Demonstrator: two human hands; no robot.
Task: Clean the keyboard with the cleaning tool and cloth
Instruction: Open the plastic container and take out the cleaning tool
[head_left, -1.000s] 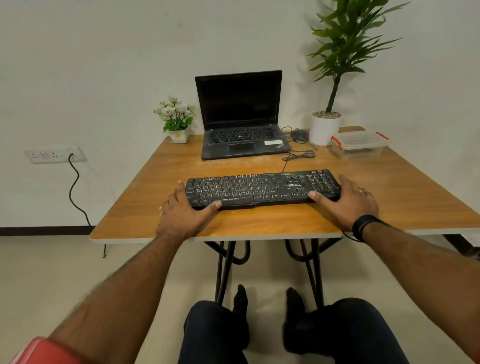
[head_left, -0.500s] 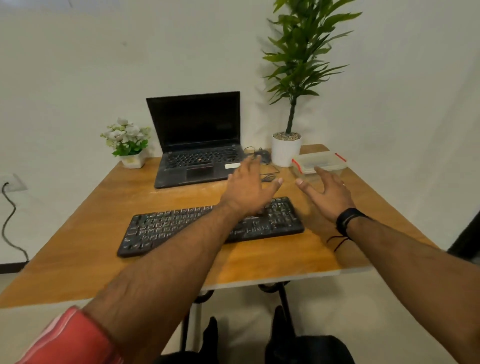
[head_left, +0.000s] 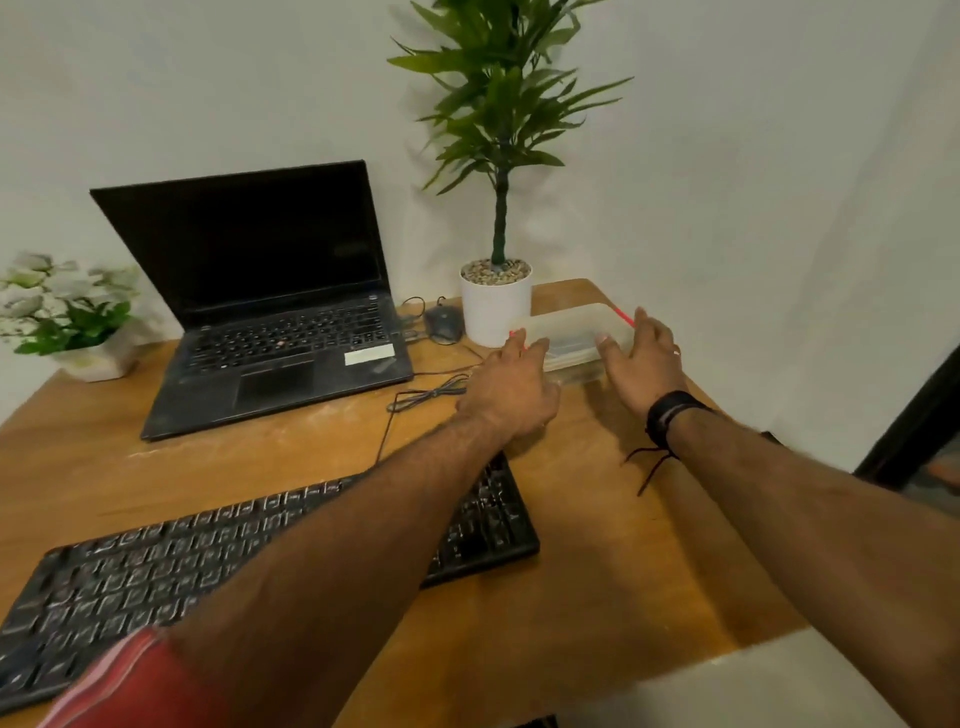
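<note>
The black keyboard (head_left: 156, 571) lies at the near left of the wooden table (head_left: 597, 545), with my left forearm crossing above its right end. Both hands are at a clear plastic box with red clips (head_left: 571, 327) at the back right. My left hand (head_left: 511, 387) touches the box's left end, thumb on the lid edge. My right hand (head_left: 644, 358) is at its right end, fingers spread. Neither hand is closed around the box. No cleaning tool or cloth shows; the box's contents are blurred.
An open black laptop (head_left: 270, 312) stands behind the keyboard. A mouse (head_left: 444, 319) and its loose cable (head_left: 431, 395) lie left of the box. A white-potted plant (head_left: 496, 306) stands right behind the box, and a small flower pot (head_left: 78, 322) is at the far left.
Both hands left the keyboard's ends and reached forward and right to the plastic box. My view swung right and closer, so the keyboard now sits at the lower left.
</note>
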